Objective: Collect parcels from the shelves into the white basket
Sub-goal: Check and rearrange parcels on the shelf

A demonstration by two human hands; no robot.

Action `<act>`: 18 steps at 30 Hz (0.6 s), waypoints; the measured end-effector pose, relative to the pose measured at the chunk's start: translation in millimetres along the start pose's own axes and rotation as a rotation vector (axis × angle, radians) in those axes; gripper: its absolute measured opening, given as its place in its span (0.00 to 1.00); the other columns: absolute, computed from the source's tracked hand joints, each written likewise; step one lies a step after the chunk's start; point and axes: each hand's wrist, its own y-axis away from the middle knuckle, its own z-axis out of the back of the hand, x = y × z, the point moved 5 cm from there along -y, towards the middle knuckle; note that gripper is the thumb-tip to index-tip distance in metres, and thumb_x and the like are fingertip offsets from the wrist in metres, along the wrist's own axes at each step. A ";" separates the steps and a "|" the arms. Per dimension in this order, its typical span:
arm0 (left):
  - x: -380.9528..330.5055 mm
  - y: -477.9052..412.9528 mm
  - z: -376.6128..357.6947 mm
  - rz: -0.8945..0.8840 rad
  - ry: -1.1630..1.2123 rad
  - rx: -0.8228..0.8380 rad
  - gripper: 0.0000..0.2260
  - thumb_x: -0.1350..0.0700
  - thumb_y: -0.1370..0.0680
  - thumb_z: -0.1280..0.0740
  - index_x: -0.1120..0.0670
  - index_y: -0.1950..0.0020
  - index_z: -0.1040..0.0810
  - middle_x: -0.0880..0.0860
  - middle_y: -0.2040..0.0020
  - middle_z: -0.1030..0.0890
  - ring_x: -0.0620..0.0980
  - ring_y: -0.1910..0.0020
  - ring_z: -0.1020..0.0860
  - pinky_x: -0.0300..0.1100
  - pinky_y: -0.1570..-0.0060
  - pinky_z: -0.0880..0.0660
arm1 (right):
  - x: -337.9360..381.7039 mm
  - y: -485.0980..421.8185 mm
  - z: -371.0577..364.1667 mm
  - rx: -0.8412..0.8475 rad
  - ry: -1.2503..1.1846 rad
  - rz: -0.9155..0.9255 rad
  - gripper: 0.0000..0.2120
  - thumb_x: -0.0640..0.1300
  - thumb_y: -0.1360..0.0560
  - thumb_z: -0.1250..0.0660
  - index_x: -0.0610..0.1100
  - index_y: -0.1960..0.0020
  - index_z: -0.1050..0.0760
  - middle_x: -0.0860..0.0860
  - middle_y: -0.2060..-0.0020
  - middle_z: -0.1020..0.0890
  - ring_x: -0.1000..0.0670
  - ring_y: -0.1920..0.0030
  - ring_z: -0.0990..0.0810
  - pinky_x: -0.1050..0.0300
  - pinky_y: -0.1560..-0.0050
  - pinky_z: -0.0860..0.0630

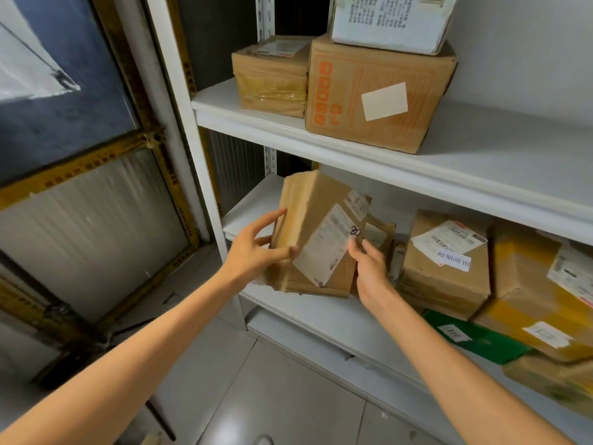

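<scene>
A brown cardboard parcel (316,226) with a white shipping label marked "80" is tilted up at the left end of the lower shelf (337,319). My left hand (256,248) grips its left edge, thumb on the front face and fingers reaching behind. My right hand (369,268) holds its lower right corner, thumb pressed on the label. A second, smaller brown parcel (380,234) stands just behind it. The white basket is not in view.
More parcels fill the lower shelf to the right: a labelled brown box (446,268), a yellow-taped box (539,300), a green flat packet (475,338). On the upper shelf (250,120) sit a small brown box (272,75), an orange-printed carton (378,97) and a white box (391,20). Yellow-framed panels stand left.
</scene>
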 end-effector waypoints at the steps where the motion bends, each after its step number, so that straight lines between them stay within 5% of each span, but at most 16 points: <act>1: 8.9 0.8 5.8 0.031 0.138 0.039 0.36 0.45 0.34 0.25 0.40 0.28 0.33 0.44 0.31 0.28 0.49 0.38 0.24 0.47 0.46 0.23 | 5.0 2.8 -1.1 0.028 0.051 0.035 0.23 0.48 0.23 0.32 0.44 0.29 0.30 0.49 0.36 0.22 0.49 0.39 0.23 0.47 0.35 0.27; 4: 39.4 3.6 14.0 0.203 0.613 0.064 0.35 0.48 0.33 0.26 0.49 0.27 0.34 0.52 0.33 0.24 0.54 0.37 0.23 0.48 0.46 0.21 | 27.5 23.5 -11.9 0.228 0.175 0.213 0.19 0.42 0.21 0.37 0.48 0.30 0.29 0.58 0.41 0.21 0.64 0.45 0.23 0.67 0.45 0.26; 6: 49.3 7.5 10.6 0.249 0.692 0.087 0.28 0.46 0.28 0.33 0.50 0.30 0.32 0.55 0.34 0.23 0.55 0.38 0.22 0.49 0.44 0.22 | 34.5 33.6 -19.2 0.356 0.234 0.297 0.20 0.38 0.21 0.39 0.49 0.30 0.31 0.58 0.42 0.22 0.68 0.47 0.24 0.74 0.49 0.28; 8: 48.4 10.6 6.8 0.260 0.682 0.094 0.26 0.41 0.29 0.32 0.49 0.35 0.28 0.55 0.37 0.21 0.53 0.42 0.20 0.47 0.47 0.20 | 35.6 40.8 -25.5 0.422 0.297 0.345 0.21 0.43 0.22 0.35 0.55 0.30 0.32 0.53 0.38 0.26 0.61 0.39 0.26 0.69 0.43 0.28; 11: 42.3 7.8 11.1 0.267 0.623 0.106 0.39 0.31 0.36 0.30 0.49 0.31 0.30 0.52 0.40 0.19 0.52 0.42 0.20 0.51 0.43 0.22 | 35.3 42.7 -29.3 0.414 0.379 0.320 0.30 0.58 0.30 0.32 0.60 0.28 0.34 0.52 0.37 0.28 0.54 0.36 0.27 0.61 0.37 0.30; 14: 25.7 -1.1 27.3 0.235 0.449 0.193 0.46 0.22 0.42 0.34 0.49 0.31 0.28 0.53 0.35 0.22 0.52 0.37 0.23 0.49 0.36 0.28 | 53.8 32.7 -30.6 0.278 0.405 0.221 0.17 0.62 0.26 0.34 0.52 0.46 0.26 0.56 0.50 0.23 0.58 0.50 0.24 0.67 0.54 0.29; 15: 17.8 -5.5 33.4 0.221 0.385 0.216 0.48 0.21 0.43 0.36 0.49 0.31 0.27 0.54 0.34 0.23 0.51 0.37 0.24 0.46 0.36 0.29 | 62.9 24.8 -32.4 0.213 0.404 0.172 0.19 0.65 0.26 0.38 0.50 0.47 0.27 0.53 0.50 0.22 0.57 0.52 0.24 0.64 0.58 0.27; 18: -2.1 -19.4 45.9 0.263 0.131 0.238 0.50 0.18 0.47 0.40 0.45 0.32 0.27 0.50 0.33 0.25 0.46 0.35 0.28 0.45 0.30 0.40 | 82.4 1.9 -39.8 0.087 0.465 0.055 0.40 0.74 0.30 0.42 0.44 0.33 0.30 0.48 0.38 0.26 0.47 0.42 0.23 0.53 0.64 0.18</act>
